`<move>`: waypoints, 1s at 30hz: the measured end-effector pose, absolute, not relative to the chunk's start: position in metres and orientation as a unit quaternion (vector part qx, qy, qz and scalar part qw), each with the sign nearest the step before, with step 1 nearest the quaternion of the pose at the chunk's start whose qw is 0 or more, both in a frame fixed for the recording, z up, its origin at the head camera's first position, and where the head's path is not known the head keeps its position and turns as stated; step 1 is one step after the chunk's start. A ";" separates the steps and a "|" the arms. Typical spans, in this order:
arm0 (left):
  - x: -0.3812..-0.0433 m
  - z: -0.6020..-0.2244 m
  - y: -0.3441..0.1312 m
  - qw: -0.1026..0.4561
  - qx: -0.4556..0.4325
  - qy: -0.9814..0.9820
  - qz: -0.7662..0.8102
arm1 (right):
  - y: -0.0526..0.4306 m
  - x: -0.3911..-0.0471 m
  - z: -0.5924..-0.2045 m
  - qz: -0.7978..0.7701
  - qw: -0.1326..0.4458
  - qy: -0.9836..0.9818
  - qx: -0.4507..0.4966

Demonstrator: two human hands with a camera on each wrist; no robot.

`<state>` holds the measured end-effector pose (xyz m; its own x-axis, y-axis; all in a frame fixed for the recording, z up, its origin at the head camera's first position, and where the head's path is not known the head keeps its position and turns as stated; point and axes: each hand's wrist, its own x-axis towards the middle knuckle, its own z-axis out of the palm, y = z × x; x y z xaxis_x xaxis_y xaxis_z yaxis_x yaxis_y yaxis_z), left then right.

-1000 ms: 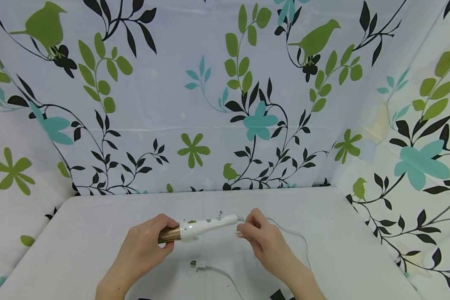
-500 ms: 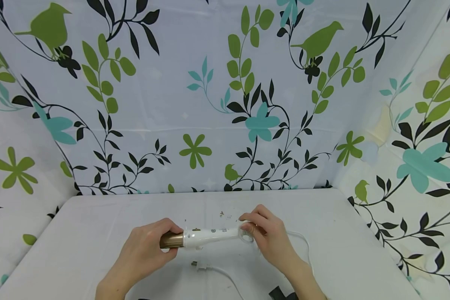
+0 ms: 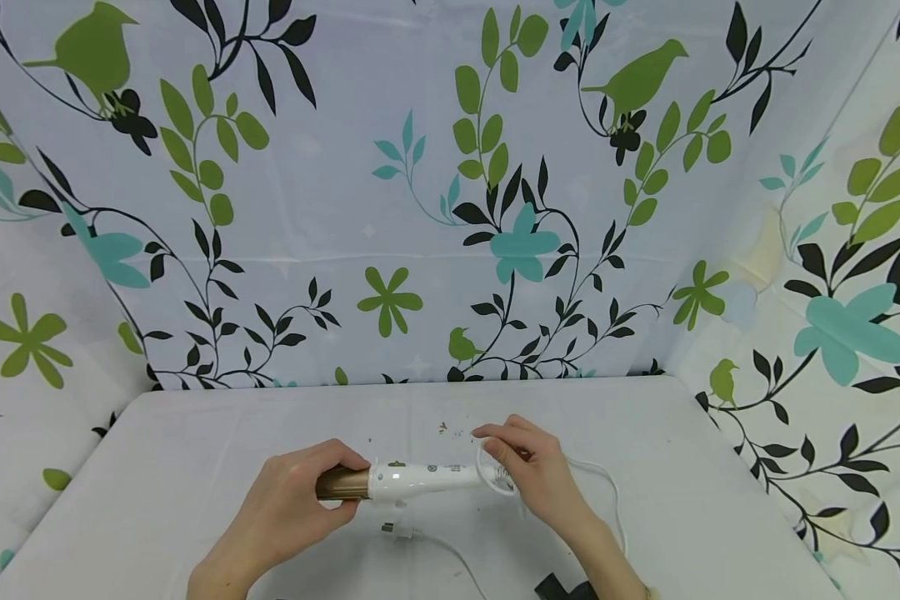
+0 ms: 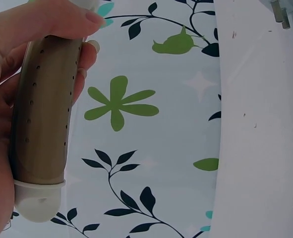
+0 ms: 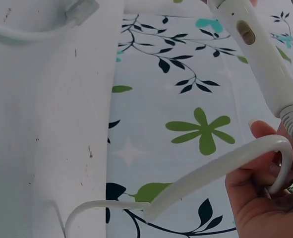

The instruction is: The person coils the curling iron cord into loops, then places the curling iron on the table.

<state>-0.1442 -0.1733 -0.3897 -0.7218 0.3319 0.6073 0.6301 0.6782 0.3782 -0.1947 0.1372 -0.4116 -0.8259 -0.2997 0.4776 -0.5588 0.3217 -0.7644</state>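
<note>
A white-handled hair curler (image 3: 423, 481) with a gold barrel lies level in the air above the table, barrel to the left. My left hand (image 3: 288, 504) grips it round the gold barrel (image 4: 44, 119), which shows rows of small dark dots and ends in a white cap (image 4: 39, 201). At the handle's other end, my right hand (image 3: 543, 471) holds the white cord (image 5: 210, 173) in curled fingers, just past the coiled strain relief (image 5: 291, 121). Part of the cord bends in a loop beside the handle. A brown oval (image 5: 246, 32) shows on the handle.
The cord's plug (image 3: 399, 531) lies on the white table (image 3: 195, 433) below the curler. More cord trails at the right. A black object (image 3: 562, 587) sits at the front edge, partly cut off. Patterned cloth (image 3: 330, 208) hangs behind and at both sides.
The curler has come down slightly and turned level, its cord end dropping. The right hand's fingers have shifted on the cord, and a loop now shows by the handle's end.
</note>
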 end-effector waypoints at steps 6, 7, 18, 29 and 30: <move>-0.143 -0.388 -0.174 0.253 -0.272 -0.881 -0.292 | 0.137 -0.196 -0.412 0.574 0.004 -0.794 0.201; -0.143 -0.387 -0.174 0.254 -0.272 -0.880 -0.294 | 0.137 -0.195 -0.412 0.590 -0.019 -0.786 0.184; -0.140 -0.381 -0.177 0.257 -0.252 -0.884 -0.298 | 0.124 -0.189 -0.413 0.635 -0.067 -0.757 0.137; -0.142 -0.379 -0.180 0.279 -0.250 -0.880 -0.290 | 0.114 -0.181 -0.422 0.509 0.049 -0.844 0.162; -0.142 -0.379 -0.181 0.281 -0.249 -0.881 -0.288 | 0.113 -0.180 -0.424 0.491 0.059 -0.853 0.164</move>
